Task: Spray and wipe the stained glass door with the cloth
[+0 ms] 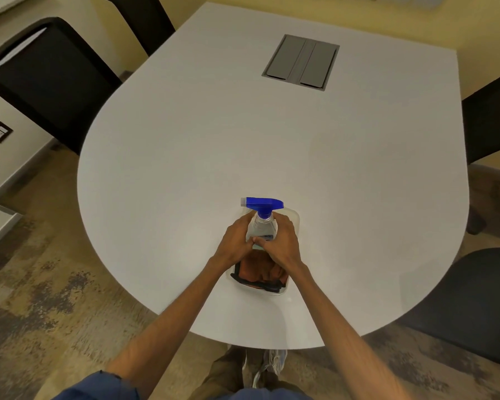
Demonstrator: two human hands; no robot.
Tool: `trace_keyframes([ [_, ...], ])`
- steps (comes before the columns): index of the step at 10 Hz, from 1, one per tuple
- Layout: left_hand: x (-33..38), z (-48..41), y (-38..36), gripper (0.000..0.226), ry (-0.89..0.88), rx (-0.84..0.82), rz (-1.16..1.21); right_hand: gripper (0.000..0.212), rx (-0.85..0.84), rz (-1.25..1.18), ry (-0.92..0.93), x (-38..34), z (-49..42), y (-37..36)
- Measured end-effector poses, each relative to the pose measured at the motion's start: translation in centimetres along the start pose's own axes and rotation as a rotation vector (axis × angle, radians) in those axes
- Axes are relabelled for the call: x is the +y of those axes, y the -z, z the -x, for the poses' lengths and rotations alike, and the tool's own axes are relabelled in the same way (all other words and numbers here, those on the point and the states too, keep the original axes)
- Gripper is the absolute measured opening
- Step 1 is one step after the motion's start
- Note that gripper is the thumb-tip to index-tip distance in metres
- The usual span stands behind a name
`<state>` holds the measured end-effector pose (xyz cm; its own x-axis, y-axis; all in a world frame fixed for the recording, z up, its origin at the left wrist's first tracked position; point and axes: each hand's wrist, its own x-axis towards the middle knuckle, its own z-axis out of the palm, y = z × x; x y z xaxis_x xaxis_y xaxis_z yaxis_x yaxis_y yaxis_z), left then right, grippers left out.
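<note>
Blue-capped spray bottle (pixel 261 226) was gripped by left hand (pixel 237 241) & right hand (pixel 280 243), fingers curled round its body. It was held upright in a clear tray (pixel 295 218) on the counter (pixel 243 140), long axis vertical, nozzle aimed left. Brown cloth (pixel 260 269) was seen lying in the tray. No glass door was in view; spraying & wiping were judged not yet begun.

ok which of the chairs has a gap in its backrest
The chair at far left: a pale slot shows through the top of its back. The other three show only solid dark surfaces.
</note>
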<state>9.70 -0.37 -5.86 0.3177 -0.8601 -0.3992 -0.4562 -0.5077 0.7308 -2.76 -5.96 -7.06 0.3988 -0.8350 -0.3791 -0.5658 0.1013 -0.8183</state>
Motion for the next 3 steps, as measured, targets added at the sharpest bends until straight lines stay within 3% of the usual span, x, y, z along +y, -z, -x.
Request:
trace_keyframes([
  [1, 0.1, 1.1, -0.3, 0.082, -0.070, 0.111, -0.019, 0.079, -0.005, -0.018, 0.024, 0.6, 0.1, 0.1],
  [2, 0.3, 2.0, -1.1, 0.076, -0.042, 0.221, 0.049, 0.078, 0.041, 0.075, 0.101, 0.5, 0.8, 1.0],
  [3, 0.1, 1.8, -2.2, 0.064, -0.092, 0.308, 0.076, 0.091, 0.048, 0.019, 0.134, 0.6, 1.1, 1.2],
])
